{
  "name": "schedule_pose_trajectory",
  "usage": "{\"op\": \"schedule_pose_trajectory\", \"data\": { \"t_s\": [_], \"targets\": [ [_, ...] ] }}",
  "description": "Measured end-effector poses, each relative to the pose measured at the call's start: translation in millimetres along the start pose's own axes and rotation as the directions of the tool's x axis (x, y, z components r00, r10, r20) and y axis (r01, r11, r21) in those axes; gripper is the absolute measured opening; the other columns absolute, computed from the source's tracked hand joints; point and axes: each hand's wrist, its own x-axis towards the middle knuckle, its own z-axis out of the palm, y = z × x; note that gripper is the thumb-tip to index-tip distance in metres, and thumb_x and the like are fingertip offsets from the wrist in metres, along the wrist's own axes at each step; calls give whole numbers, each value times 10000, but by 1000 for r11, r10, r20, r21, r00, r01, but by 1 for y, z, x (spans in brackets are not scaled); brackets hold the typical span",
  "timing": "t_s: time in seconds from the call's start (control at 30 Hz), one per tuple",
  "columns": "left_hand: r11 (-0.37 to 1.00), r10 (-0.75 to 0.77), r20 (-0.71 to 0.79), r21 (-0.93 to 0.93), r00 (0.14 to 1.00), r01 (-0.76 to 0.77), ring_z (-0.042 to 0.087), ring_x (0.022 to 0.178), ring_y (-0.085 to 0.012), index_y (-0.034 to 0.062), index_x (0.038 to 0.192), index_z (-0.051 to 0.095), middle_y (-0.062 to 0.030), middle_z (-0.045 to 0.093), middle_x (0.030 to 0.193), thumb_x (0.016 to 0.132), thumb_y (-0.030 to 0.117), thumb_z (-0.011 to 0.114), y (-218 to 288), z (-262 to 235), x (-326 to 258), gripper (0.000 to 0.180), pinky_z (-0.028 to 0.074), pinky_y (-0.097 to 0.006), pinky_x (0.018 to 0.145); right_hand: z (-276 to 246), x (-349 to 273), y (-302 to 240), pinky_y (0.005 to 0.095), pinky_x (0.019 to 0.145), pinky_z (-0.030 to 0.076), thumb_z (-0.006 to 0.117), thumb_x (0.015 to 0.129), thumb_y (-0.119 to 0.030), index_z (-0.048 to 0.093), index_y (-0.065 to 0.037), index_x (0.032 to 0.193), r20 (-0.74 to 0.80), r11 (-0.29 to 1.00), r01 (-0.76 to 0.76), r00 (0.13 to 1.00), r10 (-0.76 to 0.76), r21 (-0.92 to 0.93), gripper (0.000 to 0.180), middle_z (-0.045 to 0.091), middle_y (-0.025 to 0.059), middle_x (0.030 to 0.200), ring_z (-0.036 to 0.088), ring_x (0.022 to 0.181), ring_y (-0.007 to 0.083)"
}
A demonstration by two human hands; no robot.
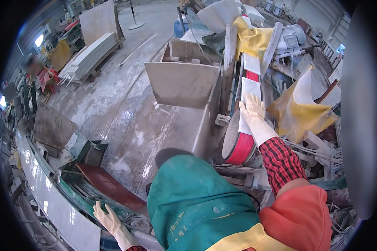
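My right hand [253,113], in a cream rubber glove, lies with its fingers stretched over the white stone pieces on a narrow red belt [241,149]. One flat white piece [251,86] shows just beyond the fingertips, and another white piece [244,126] shows beside the palm. The belt curves down round its near end. At the lower left, my left hand [112,224], gloved alike, has its fingers apart and nothing in them. Close by are a green metal rail [77,196] and a long, shiny white slab [63,207].
A grey box of slabs [182,83] stands left of the belt on the wet floor. Yellow sheeting [303,111] hangs on the right, near a motor [293,35]. A person in red [46,77] is at the far left, near stacked pale slabs [92,54].
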Motion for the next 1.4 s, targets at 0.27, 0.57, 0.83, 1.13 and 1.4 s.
{"op": "schedule_pose_trajectory", "data": {
  "t_s": [0.27,0.57,0.83,1.13,1.4],
  "targets": [
    [1000,-25,6,-9,1000,25,319,1385,-366,61,1364,493,-200,426,1451,956,211,549,19,-5,-5,438,226,-417,1158,19,56,15,465,1059,321,572,895,-379,513,-174,1302,65,999,-48,997,47,15,459,503,35,1317,425,1280,233],
    [995,-41,17,91,999,39,351,1370,-372,37,1352,499,-226,439,1434,939,178,577,21,-1,0,443,238,-420,1154,46,118,23,532,1027,373,562,892,-398,408,-166,1383,-43,991,-128,991,129,41,564,435,87,1390,403,1317,284],
    [975,204,-146,118,968,-188,487,1196,-407,18,1239,573,-248,569,1238,865,139,630,20,0,4,397,359,-461,1051,71,101,56,399,1104,335,578,884,-453,434,-82,1401,-64,999,27,998,-28,-25,653,465,195,1403,424,1321,328],
    [988,149,-253,5,956,-153,511,1196,-425,50,1218,594,-252,597,1213,814,168,702,2,-11,-1,435,350,-482,1072,40,-66,59,437,1142,250,633,878,-458,387,12,1422,57,980,155,985,-163,129,760,395,252,1447,320,1368,391],
    [987,84,-301,-110,950,-122,517,1186,-434,52,1184,616,-271,602,1200,789,165,716,-2,-20,-3,423,346,-480,1078,14,-75,10,435,1122,292,807,642,-550,408,79,1379,180,976,-213,962,203,40,1048,418,322,1395,364,1335,417]
  ]
}}
